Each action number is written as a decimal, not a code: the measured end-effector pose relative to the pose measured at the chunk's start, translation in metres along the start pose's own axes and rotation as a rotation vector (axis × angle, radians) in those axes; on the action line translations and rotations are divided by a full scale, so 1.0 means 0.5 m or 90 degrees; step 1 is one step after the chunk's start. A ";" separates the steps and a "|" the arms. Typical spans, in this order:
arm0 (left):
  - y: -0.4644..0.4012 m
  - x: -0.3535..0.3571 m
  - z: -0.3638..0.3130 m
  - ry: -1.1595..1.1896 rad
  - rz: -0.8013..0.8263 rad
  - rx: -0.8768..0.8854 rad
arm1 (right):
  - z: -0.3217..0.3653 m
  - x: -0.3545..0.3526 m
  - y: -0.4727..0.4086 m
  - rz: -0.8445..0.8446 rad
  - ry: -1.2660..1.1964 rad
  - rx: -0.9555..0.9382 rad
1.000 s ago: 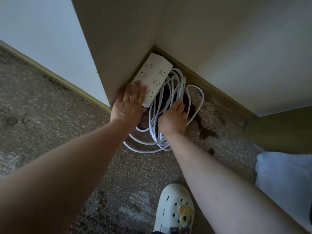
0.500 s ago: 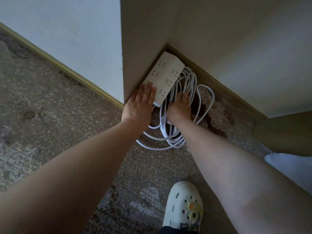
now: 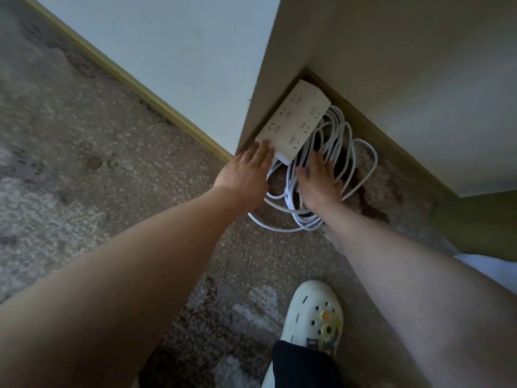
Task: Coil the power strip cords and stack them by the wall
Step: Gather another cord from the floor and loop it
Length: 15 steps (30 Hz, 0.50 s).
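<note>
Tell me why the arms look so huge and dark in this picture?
Head view: the wide-angle lens stretches the forearms near the frame edges; they sit in shadow, while the power strip, the white cord and both hands, left hand and right hand, are lit brighter and reasonably sharp.

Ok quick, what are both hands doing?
Left hand: open, fingertips touching the power strip.
Right hand: open, pressing flat on the coiled cord.

The power strip (image 3: pixel 293 124) and coiled cord (image 3: pixel 335 152) fill a corner, walls (image 3: pixel 419 79) closing two sides; open carpet (image 3: pixel 251 261) lies on the near side, beside a white shoe (image 3: pixel 313 312).
</note>
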State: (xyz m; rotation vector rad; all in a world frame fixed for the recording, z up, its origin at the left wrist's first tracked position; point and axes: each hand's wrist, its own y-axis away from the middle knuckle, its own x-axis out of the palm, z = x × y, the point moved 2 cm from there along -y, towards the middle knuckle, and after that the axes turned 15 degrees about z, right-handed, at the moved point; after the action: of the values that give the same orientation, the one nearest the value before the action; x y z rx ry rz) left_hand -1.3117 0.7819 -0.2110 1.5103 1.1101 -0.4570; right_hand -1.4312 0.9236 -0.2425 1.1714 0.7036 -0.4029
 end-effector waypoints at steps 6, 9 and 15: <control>0.259 0.037 0.082 0.098 0.007 -0.040 | 0.104 -0.006 0.155 -0.049 0.027 -0.117; 0.421 0.048 0.145 0.171 0.000 -0.144 | 0.205 0.021 0.266 -0.110 0.049 -0.265; 0.822 0.103 0.282 0.249 -0.032 -0.367 | 0.485 0.174 0.530 0.063 0.232 -0.604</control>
State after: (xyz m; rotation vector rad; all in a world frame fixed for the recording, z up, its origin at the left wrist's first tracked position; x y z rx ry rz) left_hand -0.9051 0.7124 -0.0648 1.0777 1.4347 0.1367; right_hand -1.1317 0.7972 -0.0666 0.3635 0.9917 0.2407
